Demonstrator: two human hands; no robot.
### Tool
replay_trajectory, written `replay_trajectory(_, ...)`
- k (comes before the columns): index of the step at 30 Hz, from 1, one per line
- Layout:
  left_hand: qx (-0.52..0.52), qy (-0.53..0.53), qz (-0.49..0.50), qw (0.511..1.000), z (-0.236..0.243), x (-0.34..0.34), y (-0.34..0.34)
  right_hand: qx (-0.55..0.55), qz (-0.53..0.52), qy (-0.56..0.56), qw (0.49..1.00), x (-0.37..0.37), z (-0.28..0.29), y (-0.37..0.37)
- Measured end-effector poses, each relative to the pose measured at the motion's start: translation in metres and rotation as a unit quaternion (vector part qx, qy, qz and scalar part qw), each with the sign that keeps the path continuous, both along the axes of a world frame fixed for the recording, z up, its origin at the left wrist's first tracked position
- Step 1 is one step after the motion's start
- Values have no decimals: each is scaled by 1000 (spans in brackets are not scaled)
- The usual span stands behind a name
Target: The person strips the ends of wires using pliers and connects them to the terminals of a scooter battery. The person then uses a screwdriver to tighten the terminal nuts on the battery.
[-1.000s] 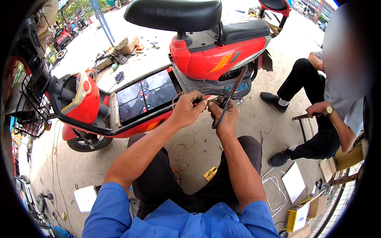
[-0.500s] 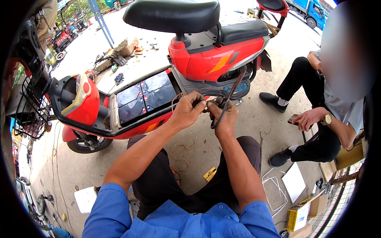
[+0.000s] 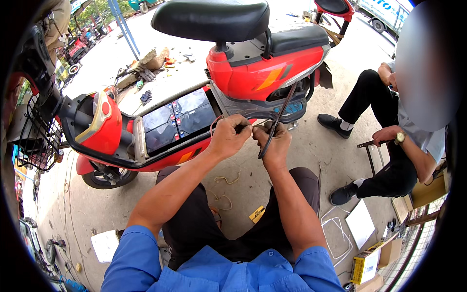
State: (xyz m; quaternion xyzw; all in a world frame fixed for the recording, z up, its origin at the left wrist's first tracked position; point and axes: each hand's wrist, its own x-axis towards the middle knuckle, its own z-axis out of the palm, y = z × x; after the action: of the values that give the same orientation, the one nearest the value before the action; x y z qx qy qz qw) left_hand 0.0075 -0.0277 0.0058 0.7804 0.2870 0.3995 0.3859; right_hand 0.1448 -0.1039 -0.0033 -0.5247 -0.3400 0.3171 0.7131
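Both my hands meet in front of the red electric scooter, at its near side. My left hand is closed in a pinch, with a thin red wire running from it toward the scooter. Fingertip to fingertip with it, my right hand is also closed. A long, dark, cable-like strip passes through the right hand, rising toward the scooter's body and ending low in a bend. What lies between the fingertips is too small to make out. Left of my hands, several dark batteries fill the open floor compartment.
A seated person is on the right, one hand by a dark metal bar. On the ground lie a small yellow card, a white wire frame, a white panel and a yellow box.
The dark strip has swung slightly and appears straighter. My hands stay nearly in place. The seated person's lower hand has turned, and a truck has moved in the background.
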Motion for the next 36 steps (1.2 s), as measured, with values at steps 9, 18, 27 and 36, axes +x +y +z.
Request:
replay_trajectory(9,-75,-48,-21,996,-2,3,-1,-6,4,59,998,-2,2,2)
replay_trajectory(18,-117,-50,-23,992,-1,5,0,-21,-1,53,998,-1,-2,4)
replay_trajectory(27,-117,-48,-31,992,-5,6,0,-10,-7,73,997,-3,0,2)
replay_trajectory(36,-160,-62,-48,984,-6,7,-1,-7,-1,69,998,-2,-5,4)
